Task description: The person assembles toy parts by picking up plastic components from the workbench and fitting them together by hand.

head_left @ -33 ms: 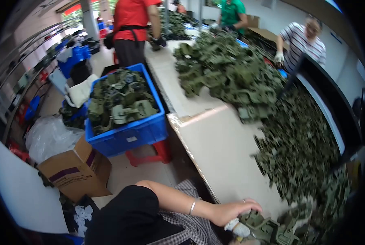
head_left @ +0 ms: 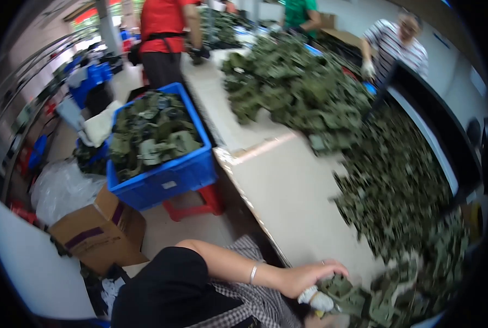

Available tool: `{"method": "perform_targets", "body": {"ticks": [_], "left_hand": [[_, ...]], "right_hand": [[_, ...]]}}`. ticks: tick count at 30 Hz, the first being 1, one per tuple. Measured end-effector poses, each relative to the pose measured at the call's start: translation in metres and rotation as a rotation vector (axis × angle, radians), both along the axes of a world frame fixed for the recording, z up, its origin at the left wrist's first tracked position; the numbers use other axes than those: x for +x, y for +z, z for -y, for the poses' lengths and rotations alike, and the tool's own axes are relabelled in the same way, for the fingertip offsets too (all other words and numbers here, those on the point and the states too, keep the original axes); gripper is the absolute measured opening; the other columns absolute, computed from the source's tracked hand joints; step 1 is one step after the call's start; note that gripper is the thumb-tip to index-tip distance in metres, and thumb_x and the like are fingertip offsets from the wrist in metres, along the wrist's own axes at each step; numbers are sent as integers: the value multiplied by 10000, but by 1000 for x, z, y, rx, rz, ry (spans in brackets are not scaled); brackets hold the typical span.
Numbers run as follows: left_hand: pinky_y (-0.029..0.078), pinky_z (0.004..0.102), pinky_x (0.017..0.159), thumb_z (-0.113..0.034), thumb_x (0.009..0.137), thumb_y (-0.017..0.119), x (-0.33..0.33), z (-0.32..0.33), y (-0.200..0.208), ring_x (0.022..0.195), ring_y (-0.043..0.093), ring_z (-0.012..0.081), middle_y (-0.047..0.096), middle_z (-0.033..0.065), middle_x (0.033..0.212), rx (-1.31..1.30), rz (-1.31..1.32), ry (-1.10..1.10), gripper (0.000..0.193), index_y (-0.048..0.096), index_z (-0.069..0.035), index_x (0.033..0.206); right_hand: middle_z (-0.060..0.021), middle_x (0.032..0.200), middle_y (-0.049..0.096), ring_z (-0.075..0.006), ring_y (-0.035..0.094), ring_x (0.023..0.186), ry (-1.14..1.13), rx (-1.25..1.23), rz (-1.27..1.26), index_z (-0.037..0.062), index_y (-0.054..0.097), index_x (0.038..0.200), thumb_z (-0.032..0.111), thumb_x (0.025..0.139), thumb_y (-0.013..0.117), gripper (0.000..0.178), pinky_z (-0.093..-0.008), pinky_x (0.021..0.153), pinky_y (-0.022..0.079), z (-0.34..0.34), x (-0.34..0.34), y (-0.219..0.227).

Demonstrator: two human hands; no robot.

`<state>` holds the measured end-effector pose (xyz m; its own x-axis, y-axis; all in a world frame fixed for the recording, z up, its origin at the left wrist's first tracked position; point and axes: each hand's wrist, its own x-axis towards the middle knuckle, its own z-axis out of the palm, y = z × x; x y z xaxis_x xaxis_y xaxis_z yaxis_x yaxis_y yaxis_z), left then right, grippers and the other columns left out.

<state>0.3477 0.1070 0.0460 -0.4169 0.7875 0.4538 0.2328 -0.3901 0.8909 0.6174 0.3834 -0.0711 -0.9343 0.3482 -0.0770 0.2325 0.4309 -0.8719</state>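
My left hand (head_left: 308,277), with a bracelet on the wrist and a ring, is closed on an olive-green moulded plastic part (head_left: 349,297) at the table's near edge. A white knitted covering (head_left: 316,298) shows beside its palm, apparently over the thumb. Below it, my right hand (head_left: 327,320) shows only as a blurred patch of skin at the lower rim; its fingers are hidden. More green plastic parts (head_left: 386,306) lie close to the held one.
Small green parts (head_left: 397,180) cover the table's right side; larger ones form a heap (head_left: 298,87) farther back. A blue crate (head_left: 164,183) of parts stands on a red stool (head_left: 197,203) at left, near a cardboard box (head_left: 102,235). A black-framed panel (head_left: 438,126) rises at right. Three people stand beyond.
The whole view has shifted a little, so the surroundings sit slightly further left. My left hand keeps its hold on the green plastic part, which appears slightly turned.
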Motion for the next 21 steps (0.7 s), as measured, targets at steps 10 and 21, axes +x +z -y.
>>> {"method": "perform_targets", "body": {"ticks": [10,21], "left_hand": [[314,418,966,-297,663,729,10,0,0,1120,438,308,524,118,1105,88,-185,251,559,499,-14,1087],[292,425,978,-305,674,714,15,-1,-14,1128,436,303,538,107,1104,-25,-52,328,507,527,-17,1048]], "right_hand": [[-124,944,588,-244,555,878,-396,-15,34,5,581,951,156,789,604,222,-352,747,453,183,-92,84],[-106,964,593,-212,567,883,-265,-93,-143,8,574,973,125,794,594,215,-331,737,459,199,-123,77]]}}
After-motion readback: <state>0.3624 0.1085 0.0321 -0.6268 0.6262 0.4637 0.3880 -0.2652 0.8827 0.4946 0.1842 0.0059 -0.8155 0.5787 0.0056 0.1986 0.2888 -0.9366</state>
